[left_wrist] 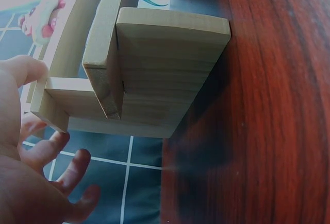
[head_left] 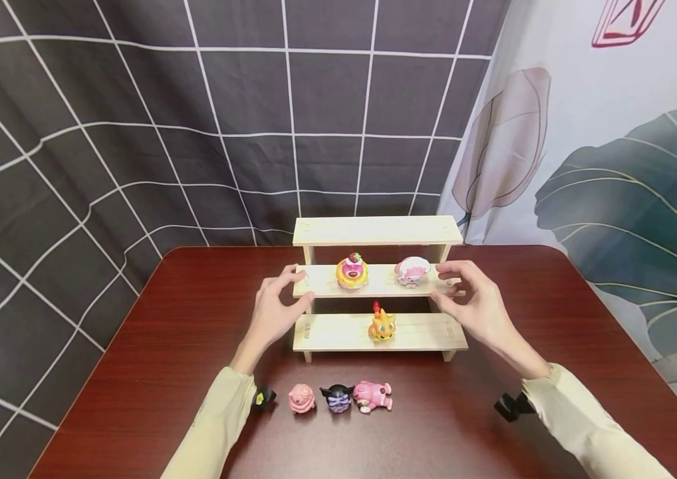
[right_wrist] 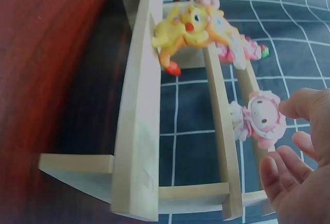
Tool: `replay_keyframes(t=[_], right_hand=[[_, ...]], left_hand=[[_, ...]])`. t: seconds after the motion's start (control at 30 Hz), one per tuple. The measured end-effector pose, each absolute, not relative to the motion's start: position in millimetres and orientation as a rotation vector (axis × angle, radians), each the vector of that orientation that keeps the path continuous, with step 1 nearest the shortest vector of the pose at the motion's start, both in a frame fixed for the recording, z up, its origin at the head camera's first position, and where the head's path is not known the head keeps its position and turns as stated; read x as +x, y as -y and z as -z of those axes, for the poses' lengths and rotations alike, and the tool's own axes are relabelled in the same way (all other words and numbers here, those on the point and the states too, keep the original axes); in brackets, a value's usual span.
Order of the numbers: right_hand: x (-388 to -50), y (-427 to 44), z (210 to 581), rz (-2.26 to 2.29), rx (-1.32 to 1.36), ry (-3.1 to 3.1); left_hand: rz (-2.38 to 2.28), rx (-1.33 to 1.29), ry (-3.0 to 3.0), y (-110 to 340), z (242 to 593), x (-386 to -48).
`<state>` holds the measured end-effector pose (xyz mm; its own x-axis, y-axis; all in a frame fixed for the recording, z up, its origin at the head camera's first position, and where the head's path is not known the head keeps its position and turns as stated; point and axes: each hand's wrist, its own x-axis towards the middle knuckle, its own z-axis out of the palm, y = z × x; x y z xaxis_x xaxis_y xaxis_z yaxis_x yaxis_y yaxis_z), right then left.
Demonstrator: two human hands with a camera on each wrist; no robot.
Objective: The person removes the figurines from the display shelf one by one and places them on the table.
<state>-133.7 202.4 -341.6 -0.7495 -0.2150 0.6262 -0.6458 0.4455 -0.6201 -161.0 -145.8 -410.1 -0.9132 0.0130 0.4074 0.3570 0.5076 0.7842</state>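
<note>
A three-step wooden display shelf stands on the table. My left hand is at the left end of its middle step, thumb and index finger pinching the board's edges, other fingers spread. On that step sit a pink bear figurine in a yellow ring and a pink-and-white hooded figurine. My right hand is beside the hooded figurine, fingers loosely bent, holding nothing; in the right wrist view its thumb is close to the figurine, contact unclear. An orange-yellow figurine with a red tip stands on the lowest step.
In front of the shelf lie a pink round figurine, a black-and-purple figurine and a pink figurine on its side. The reddish-brown table meets a dark gridded curtain behind. A light patterned cloth hangs at right.
</note>
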Motion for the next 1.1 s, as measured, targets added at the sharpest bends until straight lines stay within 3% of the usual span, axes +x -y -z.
replay_keyframes(t=[0.43,1.1], right_hand=[[-172,-210,355,-1.267,0.785,2.303],[-187,-201,356,-1.246,0.829,2.377]], left_hand=[[1.369,-0.312,2.407,146,409,-161],[1.367,-0.312,2.411,147,410,-161]])
